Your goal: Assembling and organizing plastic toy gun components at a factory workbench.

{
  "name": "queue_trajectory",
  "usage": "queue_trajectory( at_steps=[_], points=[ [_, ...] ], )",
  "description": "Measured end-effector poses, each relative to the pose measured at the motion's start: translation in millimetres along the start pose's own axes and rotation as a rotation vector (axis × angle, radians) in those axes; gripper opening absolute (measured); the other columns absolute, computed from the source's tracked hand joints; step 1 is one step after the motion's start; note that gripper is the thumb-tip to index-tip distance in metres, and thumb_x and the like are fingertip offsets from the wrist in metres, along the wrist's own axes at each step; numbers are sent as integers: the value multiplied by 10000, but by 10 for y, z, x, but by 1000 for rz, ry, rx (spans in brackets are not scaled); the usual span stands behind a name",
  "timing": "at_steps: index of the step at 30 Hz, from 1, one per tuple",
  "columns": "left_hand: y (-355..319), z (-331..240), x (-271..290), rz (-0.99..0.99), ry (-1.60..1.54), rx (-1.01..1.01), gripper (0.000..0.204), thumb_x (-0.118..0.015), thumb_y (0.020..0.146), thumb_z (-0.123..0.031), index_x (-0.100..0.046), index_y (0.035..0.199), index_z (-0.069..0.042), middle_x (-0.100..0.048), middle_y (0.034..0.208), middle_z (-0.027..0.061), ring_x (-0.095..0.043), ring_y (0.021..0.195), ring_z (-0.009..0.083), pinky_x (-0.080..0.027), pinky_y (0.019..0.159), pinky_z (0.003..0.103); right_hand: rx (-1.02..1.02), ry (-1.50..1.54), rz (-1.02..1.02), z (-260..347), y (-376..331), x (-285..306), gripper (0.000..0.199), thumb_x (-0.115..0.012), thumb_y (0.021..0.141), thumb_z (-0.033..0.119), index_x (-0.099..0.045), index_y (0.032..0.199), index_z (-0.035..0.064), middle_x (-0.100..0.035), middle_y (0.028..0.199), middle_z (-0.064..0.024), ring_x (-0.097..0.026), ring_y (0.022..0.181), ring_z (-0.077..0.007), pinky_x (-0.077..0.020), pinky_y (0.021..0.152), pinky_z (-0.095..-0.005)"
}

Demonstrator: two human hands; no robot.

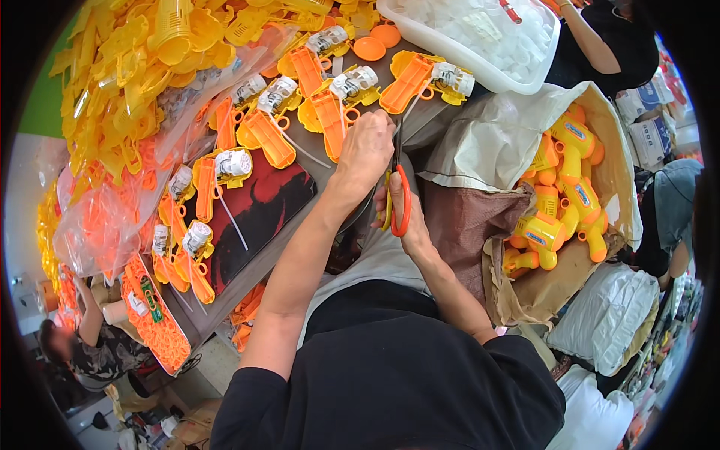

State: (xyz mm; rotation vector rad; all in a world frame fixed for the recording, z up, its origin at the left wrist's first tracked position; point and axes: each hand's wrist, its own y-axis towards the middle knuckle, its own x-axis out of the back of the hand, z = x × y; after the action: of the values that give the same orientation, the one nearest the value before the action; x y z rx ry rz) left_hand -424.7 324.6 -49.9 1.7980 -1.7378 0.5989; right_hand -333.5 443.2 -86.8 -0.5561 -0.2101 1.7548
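In my right hand (409,217) is a pair of scissors (402,201) with orange and yellow handles, the dark blades pointing away from me. My left hand (367,150) is closed beside the blades, its fingertips pinched together; what they hold, if anything, is too small to make out. Just beyond the blade tips lies a toy gun half-shell (409,81), yellow with an orange grip and a white-and-clear mechanism. Similar half-assembled toy guns (330,120) curve along the table to the left, some with thin clear tubes (234,225) trailing from them.
Yellow plastic shells (172,45) are heaped at the far left. A white tub (540,75) of translucent parts stands at the back right. To my right, an open sack (480,142) holds yellow-orange toy guns (574,195). A tray of orange parts (161,330) sits left, near another person.
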Motion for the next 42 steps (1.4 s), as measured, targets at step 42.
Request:
queue_trajectory(
  at_steps=[42],
  points=[
    [-1063,82,160,-371,31,76,132,-729,868,-111,-665,972,-61,-712,891,85,-700,749,332,-537,639,429,60,-310,338,-394,-249,238,663,-446,1005,670,-572,915,25,-536,763,-56,-561,586,-137,-500,512,-290]
  ],
)
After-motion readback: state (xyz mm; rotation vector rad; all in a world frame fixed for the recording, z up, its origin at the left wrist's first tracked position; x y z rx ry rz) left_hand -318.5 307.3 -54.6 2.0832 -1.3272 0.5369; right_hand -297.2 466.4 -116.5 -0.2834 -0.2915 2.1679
